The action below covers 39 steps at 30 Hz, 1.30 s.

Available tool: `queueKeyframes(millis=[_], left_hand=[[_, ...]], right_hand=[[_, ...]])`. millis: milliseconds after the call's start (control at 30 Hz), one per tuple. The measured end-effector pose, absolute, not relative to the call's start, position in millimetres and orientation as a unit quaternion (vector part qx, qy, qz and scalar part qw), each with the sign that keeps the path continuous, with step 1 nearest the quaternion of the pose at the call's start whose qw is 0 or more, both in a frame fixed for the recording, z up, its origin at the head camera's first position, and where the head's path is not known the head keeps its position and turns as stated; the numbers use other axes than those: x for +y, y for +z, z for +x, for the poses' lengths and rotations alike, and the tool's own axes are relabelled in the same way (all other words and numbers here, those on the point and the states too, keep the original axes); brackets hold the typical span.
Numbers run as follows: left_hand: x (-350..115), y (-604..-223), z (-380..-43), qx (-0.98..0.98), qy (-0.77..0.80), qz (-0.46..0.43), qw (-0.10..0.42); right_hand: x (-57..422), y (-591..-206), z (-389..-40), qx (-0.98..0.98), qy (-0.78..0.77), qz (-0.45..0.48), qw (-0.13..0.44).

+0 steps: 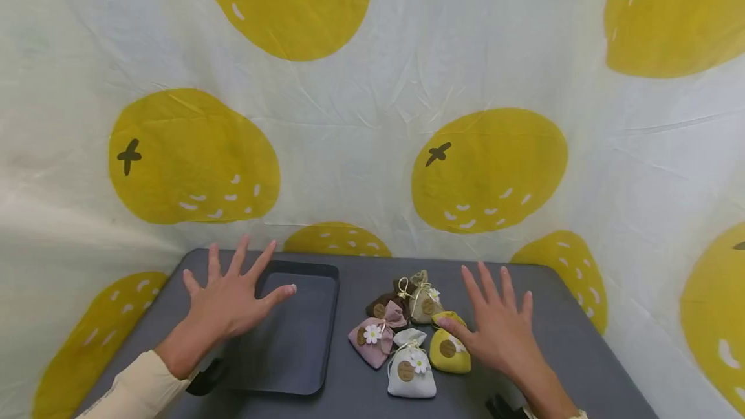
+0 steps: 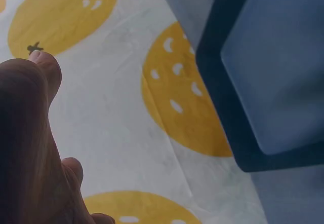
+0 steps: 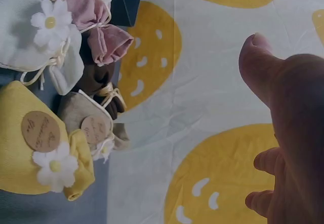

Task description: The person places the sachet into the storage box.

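My left hand [image 1: 224,302] is spread wide above a dark rectangular tray [image 1: 291,380], holding nothing. Fingers apart, my right hand [image 1: 503,335] hovers beside a cluster of small drawstring pouches, its thumb overlapping the yellow pouch [image 1: 445,357] in the head view; whether they touch I cannot tell. Around the yellow one lie a white pouch [image 1: 412,383], a pink pouch [image 1: 372,348], a beige pouch [image 1: 421,312] and a dark brown pouch [image 1: 378,306], partly covered. Several carry a white fabric daisy and a round brown tag, clearest in the right wrist view on the yellow pouch [image 3: 20,138].
The grey table [image 1: 361,277] has its far edge against a white curtain [image 1: 343,147] printed with large yellow fruits. The tray's raised rim [image 2: 217,82] stands at the left, with the pouches to its right.
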State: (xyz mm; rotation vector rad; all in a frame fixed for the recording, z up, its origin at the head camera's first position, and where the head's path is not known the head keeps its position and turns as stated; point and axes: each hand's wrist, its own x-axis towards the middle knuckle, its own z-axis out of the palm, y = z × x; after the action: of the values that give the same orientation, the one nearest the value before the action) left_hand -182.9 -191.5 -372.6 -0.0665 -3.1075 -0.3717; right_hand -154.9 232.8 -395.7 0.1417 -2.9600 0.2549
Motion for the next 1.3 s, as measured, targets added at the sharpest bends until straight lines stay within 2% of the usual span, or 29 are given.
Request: queueKeyframes(millis=[333, 700, 1033, 1300], left_hand=[[-204, -396, -178, -0.991, -0.131, -0.015, -0.012], [-218, -420, -173, -0.993, -0.116, -0.006, 0.016], [-229, -441, -174, -0.992, -0.128, 0.0, -0.017], [-235, -454, -174, -0.989, -0.138, 0.0, -0.055]], right_hand=[[244, -408, -147, -0.993, 0.092, 0.035, 0.067], [252, -428, -146, -0.993, 0.1, 0.028, 0.058], [256, -448, -141, -0.993, 0.114, 0.012, 0.037], [258, -461, -146, -0.992, 0.125, -0.007, -0.012]])
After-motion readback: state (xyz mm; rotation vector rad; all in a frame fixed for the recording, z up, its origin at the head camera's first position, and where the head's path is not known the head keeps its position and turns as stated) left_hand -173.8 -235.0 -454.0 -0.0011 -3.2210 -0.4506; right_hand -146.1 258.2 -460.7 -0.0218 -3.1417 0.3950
